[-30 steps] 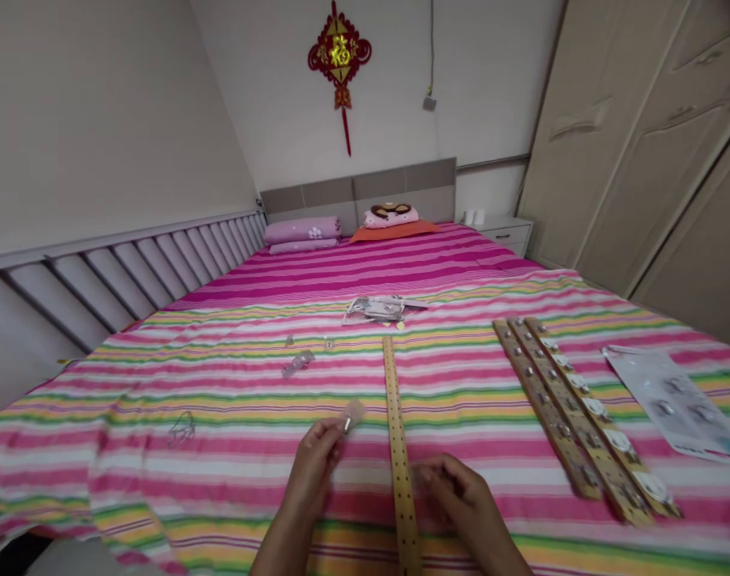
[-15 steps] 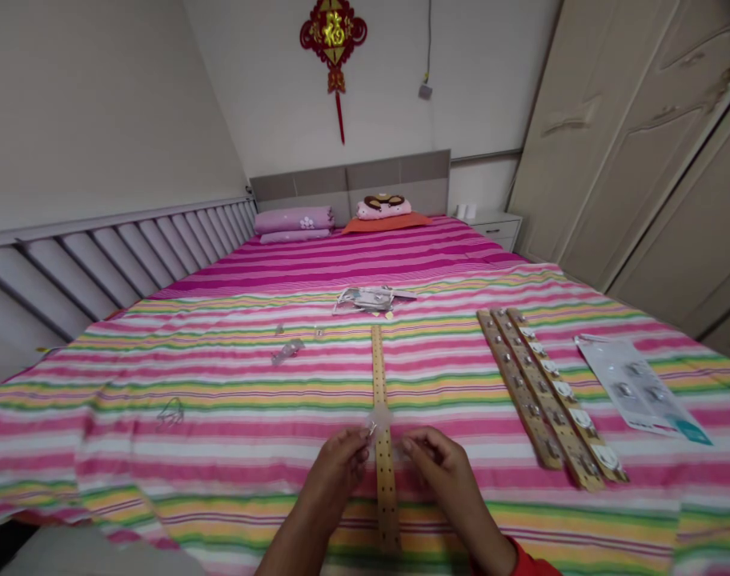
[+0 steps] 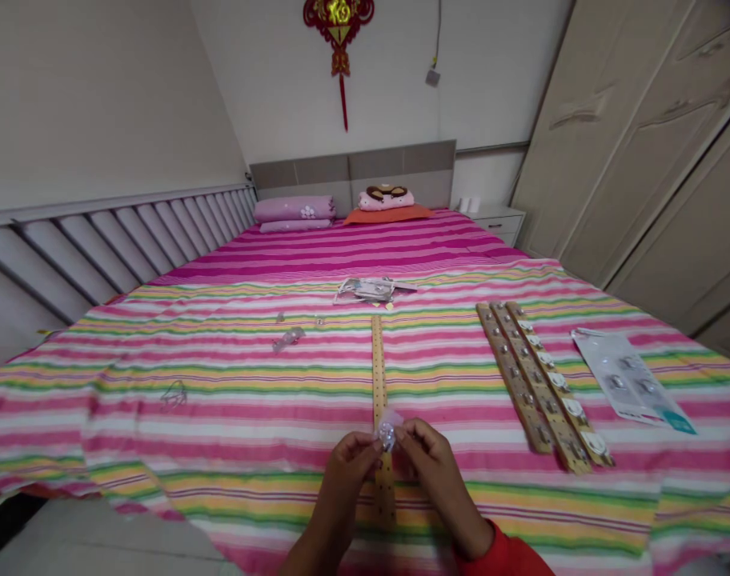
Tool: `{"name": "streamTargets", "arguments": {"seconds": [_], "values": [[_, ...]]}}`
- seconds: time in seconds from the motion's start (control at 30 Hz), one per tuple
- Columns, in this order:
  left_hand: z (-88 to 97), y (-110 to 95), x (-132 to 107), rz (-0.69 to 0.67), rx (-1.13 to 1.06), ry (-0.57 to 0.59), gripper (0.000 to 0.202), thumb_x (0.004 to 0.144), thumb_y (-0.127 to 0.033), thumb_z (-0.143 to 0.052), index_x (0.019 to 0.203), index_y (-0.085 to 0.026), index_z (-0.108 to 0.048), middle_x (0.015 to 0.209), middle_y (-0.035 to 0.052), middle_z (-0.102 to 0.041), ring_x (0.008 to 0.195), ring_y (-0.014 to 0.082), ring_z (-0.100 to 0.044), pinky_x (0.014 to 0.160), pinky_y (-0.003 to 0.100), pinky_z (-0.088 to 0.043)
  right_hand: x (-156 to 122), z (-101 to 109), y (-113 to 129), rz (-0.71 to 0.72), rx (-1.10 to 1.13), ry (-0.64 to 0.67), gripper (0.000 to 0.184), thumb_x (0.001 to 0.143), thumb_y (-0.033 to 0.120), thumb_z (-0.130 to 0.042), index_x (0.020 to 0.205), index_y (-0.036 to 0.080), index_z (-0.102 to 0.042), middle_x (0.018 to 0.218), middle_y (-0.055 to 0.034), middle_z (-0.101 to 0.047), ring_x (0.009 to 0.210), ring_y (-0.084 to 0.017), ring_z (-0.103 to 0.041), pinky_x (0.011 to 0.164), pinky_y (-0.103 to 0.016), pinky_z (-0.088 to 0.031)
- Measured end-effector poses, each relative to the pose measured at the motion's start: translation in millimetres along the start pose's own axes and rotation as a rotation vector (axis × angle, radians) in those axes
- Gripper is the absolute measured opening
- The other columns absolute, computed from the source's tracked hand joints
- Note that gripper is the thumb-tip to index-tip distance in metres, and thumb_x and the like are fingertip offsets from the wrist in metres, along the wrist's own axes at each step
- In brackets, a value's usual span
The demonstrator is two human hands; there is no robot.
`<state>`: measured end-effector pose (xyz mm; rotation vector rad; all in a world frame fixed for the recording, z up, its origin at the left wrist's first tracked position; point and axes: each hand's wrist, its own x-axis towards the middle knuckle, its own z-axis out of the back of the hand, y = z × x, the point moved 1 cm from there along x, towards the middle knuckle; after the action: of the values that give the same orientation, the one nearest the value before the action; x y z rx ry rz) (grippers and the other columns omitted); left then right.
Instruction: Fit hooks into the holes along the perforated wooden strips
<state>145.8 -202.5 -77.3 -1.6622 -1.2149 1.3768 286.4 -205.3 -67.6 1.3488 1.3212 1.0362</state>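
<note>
My left hand and my right hand are close together, thumbs and fingers pinched on a small clear plastic bag. Small shiny metal bits show inside it, too small to name. Under the hands, a narrow wooden strip with rows of holes lies lengthwise on the striped bedsheet. Beyond the hands to the left lies another small clear bag with something in it.
To the right lie strips bearing metal pieces and white discs, beside a clear blister pack. Further back is a pile of plastic packaging. A thin wire-like loop lies left. A railing borders the bed.
My right hand has moved in to the bag beside my left, so both now grip it. The metal bits show more clearly. The view has shifted slightly.
</note>
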Motion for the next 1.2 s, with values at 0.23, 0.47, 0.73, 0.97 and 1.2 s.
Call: {"name": "streamTargets", "arguments": {"seconds": [0.23,0.47,0.73,0.97,1.2], "values": [[9.5,-3,-15,-0.137,0.2,0.069,0.036,0.059,-0.05,-0.074,0.07,-0.016,-0.068,0.064,0.002,-0.065,0.064,0.0146,-0.058,0.063,0.026,-0.044,-6,5,-15,-0.097,0.078,0.116,0.041,0.07,0.057,-0.066,0.061,0.02,-0.05,0.042,0.0087,-0.045,0.034,-0.005,-0.029,0.04,-0.022,-0.021],[27.4,6,-14,-0.047,0.318,-0.035,0.042,0.056,-0.058,-0.069,0.068,-0.017,-0.066,0.065,0.0016,-0.064,0.065,0.0161,-0.057,0.059,0.026,-0.042,-22,13,-38,-0.214,0.06,0.192,0.048,0.065,0.063,-0.067,0.059,0.02,-0.047,0.043,0.0092,-0.044,0.031,-0.003,-0.026,0.036,-0.022,-0.013],[25.3,24,-17,0.197,0.132,0.161,0.057,0.059,-0.067,-0.065,0.08,-0.014,-0.07,0.075,0.0092,-0.071,0.071,0.0211,-0.065,0.068,0.031,-0.046,-29,10,-36,-0.231,-0.012,0.225,0.053,0.06,0.069,-0.068,0.057,0.021,-0.045,0.045,0.0082,-0.044,0.035,-0.004,-0.025,0.039,-0.022,-0.015],[22.9,20,-20,0.215,0.135,0.172,0.055,0.062,-0.065,-0.064,0.082,-0.014,-0.072,0.075,0.0091,-0.072,0.067,0.0168,-0.063,0.059,0.023,-0.038,-27,9,-36,-0.148,-0.081,0.212,0.049,0.062,0.065,-0.069,0.056,0.021,-0.048,0.05,0.0056,-0.042,0.048,-0.01,-0.035,0.047,-0.024,-0.024],[22.0,30,-11,0.231,0.171,0.127,0.053,0.057,-0.065,-0.067,0.072,-0.014,-0.068,0.064,0.0037,-0.065,0.053,0.0103,-0.052,0.051,0.02,-0.026,-25,9,-42,-0.126,-0.134,0.208,0.046,0.066,0.06,-0.068,0.056,0.021,-0.046,0.053,0.0063,-0.038,0.052,-0.01,-0.032,0.05,-0.024,-0.024]]}}
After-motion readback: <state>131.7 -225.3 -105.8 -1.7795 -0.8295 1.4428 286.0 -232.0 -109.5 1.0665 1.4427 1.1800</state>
